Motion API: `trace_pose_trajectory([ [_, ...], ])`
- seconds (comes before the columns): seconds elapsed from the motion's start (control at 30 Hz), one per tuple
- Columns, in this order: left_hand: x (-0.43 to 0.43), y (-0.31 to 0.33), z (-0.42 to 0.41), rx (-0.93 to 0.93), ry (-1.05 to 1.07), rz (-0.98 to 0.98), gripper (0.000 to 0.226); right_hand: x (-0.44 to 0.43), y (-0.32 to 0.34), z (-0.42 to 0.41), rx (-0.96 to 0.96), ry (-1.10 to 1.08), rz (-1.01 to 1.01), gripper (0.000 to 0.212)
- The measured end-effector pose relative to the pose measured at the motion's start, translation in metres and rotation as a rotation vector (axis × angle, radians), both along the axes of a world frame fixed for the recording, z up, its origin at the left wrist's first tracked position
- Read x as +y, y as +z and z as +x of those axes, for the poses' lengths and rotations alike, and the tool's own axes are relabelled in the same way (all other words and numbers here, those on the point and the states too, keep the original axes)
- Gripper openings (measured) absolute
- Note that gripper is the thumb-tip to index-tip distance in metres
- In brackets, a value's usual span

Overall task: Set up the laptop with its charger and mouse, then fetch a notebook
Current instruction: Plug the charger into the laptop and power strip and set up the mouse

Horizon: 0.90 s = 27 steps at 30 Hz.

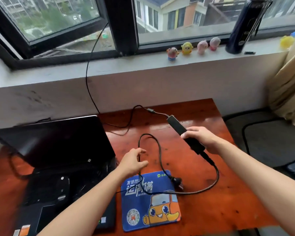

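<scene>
Above the desk, right of the open laptop, my right hand has its fingers wrapped round the charger brick; my left hand sits half-curled at the cable, grip unclear

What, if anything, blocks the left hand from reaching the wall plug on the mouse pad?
Probably nothing. The left hand sits just beyond the mouse pad, by the cable, and the wall plug lies uncovered near the pad's far right corner. The right hand holds the charger brick off to the side.
</scene>
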State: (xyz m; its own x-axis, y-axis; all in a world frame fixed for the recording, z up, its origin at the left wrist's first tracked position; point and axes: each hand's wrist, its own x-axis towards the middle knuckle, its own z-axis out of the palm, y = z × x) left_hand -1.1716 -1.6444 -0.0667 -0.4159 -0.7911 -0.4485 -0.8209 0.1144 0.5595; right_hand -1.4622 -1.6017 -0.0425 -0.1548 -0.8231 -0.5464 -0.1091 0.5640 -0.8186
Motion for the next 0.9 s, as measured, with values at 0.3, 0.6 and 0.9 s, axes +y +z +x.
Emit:
trace_pose_trajectory([
  [0.3,0.062,-0.038,0.0,-0.299,-0.542,0.265,0.041,-0.009,0.056,-0.006,-0.859,-0.127,-0.087,0.064],
  [0.6,-0.003,0.055,0.034,-0.013,-0.075,-0.235,0.024,-0.037,0.046,0.006,-1.035,-0.501,-0.109,0.061],
  [0.9,-0.12,0.245,0.051,0.423,0.153,-0.739,0.023,-0.085,0.064,0.028,-1.064,-0.787,-0.111,0.029],
])
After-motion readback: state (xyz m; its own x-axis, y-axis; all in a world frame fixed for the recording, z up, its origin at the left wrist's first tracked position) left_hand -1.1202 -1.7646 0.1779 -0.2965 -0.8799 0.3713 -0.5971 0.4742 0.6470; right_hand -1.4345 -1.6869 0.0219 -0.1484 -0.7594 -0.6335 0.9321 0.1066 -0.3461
